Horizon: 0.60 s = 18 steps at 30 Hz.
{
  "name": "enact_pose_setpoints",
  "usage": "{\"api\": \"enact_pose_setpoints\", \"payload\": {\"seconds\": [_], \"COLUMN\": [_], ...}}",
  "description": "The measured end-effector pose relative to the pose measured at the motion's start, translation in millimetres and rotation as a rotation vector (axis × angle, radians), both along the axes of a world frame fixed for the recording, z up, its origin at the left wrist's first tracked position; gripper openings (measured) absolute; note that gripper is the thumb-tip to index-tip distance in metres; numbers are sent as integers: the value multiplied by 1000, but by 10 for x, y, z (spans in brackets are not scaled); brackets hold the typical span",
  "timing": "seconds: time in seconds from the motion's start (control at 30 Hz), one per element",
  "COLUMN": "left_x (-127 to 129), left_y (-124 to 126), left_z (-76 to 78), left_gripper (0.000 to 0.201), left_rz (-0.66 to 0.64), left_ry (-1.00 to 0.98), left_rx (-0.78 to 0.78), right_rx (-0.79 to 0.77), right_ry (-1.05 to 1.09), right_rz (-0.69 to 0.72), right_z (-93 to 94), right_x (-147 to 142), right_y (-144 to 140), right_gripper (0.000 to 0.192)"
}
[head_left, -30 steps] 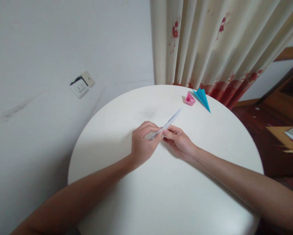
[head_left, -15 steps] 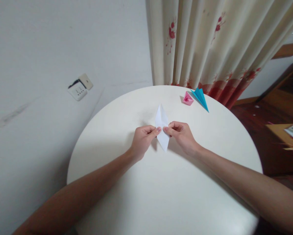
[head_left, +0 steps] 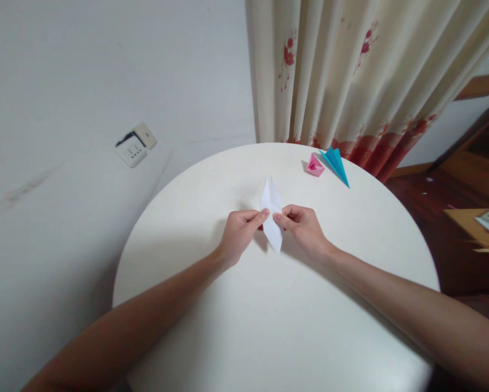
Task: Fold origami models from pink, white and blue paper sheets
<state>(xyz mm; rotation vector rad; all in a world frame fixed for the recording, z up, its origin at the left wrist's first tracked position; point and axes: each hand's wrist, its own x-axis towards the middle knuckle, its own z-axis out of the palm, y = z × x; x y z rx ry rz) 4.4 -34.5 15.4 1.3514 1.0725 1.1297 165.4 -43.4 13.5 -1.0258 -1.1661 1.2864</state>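
Observation:
A folded white paper (head_left: 273, 234), long and pointed with a split at its far end, is held above the table by both hands. My left hand (head_left: 241, 231) pinches its left edge, thumb on top near the middle. From the right side, my right hand (head_left: 304, 226) grips the opposite edge in the same way, its thumb close to the other thumb. The fingers under the paper are mostly hidden. Beyond my right hand lie a small pink origami piece (head_left: 315, 165) and a blue paper plane (head_left: 336, 165).
The round white table (head_left: 269, 316) stands against a pale wall with a power socket (head_left: 132, 151). A curtain (head_left: 326, 71) with red flowers hangs behind its far edge. At the right, a brown board or box (head_left: 465, 220) with papers is partly in view.
The white paper looks slightly narrower, its near part tilted a little more. Both hands keep their pinch on it and have barely shifted.

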Motion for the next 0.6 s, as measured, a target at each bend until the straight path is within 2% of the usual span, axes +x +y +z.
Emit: {"api": "enact_pose_setpoints", "payload": {"seconds": [0.23, 0.4, 0.6], "left_x": [-125, -212, -285], "left_y": [182, 257, 289], "left_z": [135, 191, 217], "left_gripper": [31, 23, 30], "left_rz": [-54, -55, -93], "left_ry": [-251, -271, -267], "left_rx": [64, 75, 150], "right_rx": [-83, -73, -71], "right_ry": [23, 20, 23], "right_rz": [197, 259, 307], "right_z": [23, 17, 44], "right_x": [-4, -11, 1], "right_y": [-28, -48, -73], "right_gripper": [38, 40, 41]}}
